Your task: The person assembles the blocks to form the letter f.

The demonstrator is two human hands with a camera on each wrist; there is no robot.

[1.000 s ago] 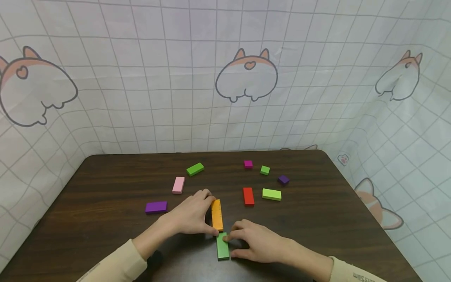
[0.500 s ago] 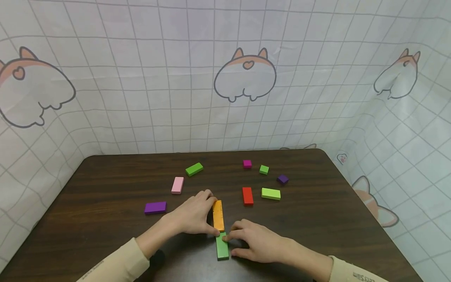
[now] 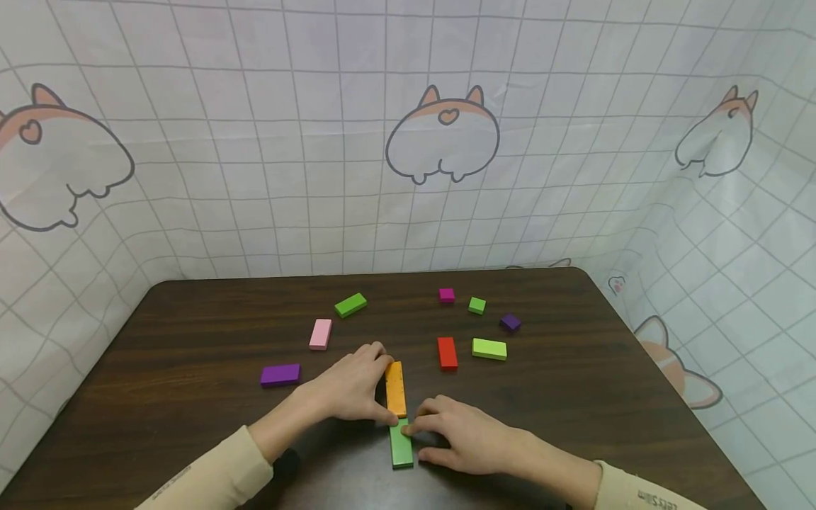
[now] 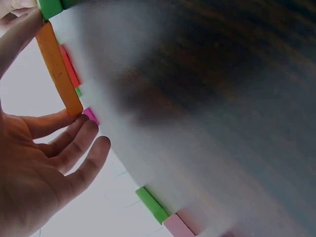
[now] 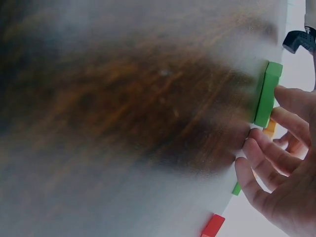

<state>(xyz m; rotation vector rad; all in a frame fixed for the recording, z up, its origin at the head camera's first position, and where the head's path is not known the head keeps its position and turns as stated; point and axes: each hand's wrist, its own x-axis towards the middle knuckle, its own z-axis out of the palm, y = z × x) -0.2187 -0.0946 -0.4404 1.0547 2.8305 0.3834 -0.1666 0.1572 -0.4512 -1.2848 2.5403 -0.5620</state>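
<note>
In the head view an orange block point(image 3: 395, 389) lies end to end with a green block point(image 3: 401, 450), close to the table's front. My left hand point(image 3: 353, 386) grips the orange block lengthwise, forefinger at its far end and thumb at its near end, where the two blocks meet. My right hand point(image 3: 462, 437) rests its forefinger on top of the green block near that joint; the thumb is by the right side. The left wrist view has the orange block point(image 4: 58, 69) between thumb and forefinger. The green block point(image 5: 268, 94) stands beside the right thumb in the right wrist view.
Left of centre lie a purple block point(image 3: 280, 375), a pink block point(image 3: 321, 334) and another green block point(image 3: 350, 305). To the right are a red block point(image 3: 448, 353), a lime block point(image 3: 489, 349) and small magenta point(image 3: 447, 295), green point(image 3: 477, 305) and dark purple point(image 3: 510, 323) blocks.
The orange block has shifted slightly right with my left hand and lies more nearly in line with the green block. My right hand has barely moved. The head view has drifted a little.
</note>
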